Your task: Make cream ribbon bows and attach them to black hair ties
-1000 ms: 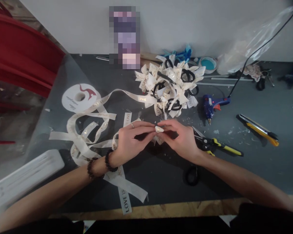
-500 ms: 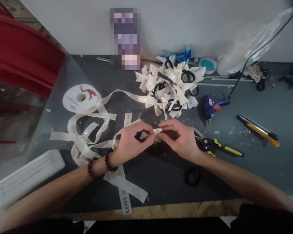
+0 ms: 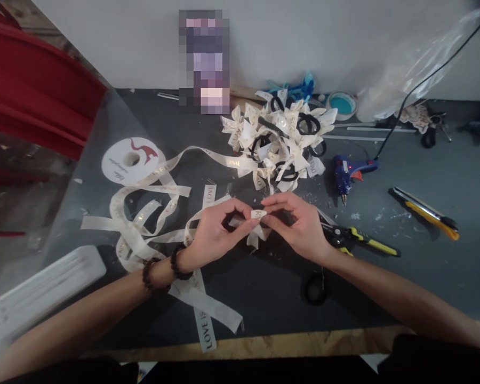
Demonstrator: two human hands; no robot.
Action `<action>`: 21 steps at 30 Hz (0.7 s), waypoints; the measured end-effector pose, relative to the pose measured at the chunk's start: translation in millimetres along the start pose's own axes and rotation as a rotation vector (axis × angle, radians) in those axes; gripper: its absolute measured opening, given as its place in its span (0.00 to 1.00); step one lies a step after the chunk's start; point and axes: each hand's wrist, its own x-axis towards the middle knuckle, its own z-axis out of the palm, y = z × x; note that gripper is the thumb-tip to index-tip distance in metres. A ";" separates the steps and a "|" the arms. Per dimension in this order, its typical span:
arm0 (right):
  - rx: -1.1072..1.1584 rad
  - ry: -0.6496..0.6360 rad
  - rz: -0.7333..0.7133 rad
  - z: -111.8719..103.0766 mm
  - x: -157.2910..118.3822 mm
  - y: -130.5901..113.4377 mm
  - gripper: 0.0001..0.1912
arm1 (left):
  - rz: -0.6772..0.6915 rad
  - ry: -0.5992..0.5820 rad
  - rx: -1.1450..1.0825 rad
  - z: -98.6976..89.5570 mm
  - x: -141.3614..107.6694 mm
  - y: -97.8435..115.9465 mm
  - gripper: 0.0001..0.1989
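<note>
Between my two hands is a small folded piece of cream ribbon (image 3: 258, 214) with gold lettering. My left hand (image 3: 220, 226) pinches its left end between thumb and fingertips. My right hand (image 3: 298, 221) pinches the right end the same way. White ribbon tails (image 3: 256, 237) show just below the fingers; whether they belong to the held piece is hard to make out. Beyond the hands lies a heap of ribbon bows (image 3: 282, 138) with black hair ties among them. Long printed ribbon lengths (image 3: 206, 306) lie around and under my left forearm.
A ribbon spool (image 3: 120, 165) lies at left, above a white case (image 3: 48, 290). To the right are a blue glue gun (image 3: 344, 173) with its cord, yellow-black pliers (image 3: 360, 240), and a yellow utility knife (image 3: 426, 213). Black ring (image 3: 315, 288) near the front; teal tape roll (image 3: 341, 106) at the back.
The held ribbon has turned slightly so its lettering shows more, and white tails have come into view below it. My right fingers have shifted up a little.
</note>
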 end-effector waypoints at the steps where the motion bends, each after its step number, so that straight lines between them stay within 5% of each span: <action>1: 0.005 -0.003 0.010 -0.1 0.3 0.1 0.13 | -0.015 -0.004 -0.027 -0.3 -0.1 -1.1 0.08; 16: -0.015 0.014 -0.003 1.0 -0.4 -2.1 0.10 | -0.081 0.004 -0.179 2.4 4.2 -5.9 0.16; 21: -0.098 0.039 -0.048 0.2 -1.9 -3.3 0.10 | -0.028 0.017 -0.129 2.3 4.8 -6.0 0.09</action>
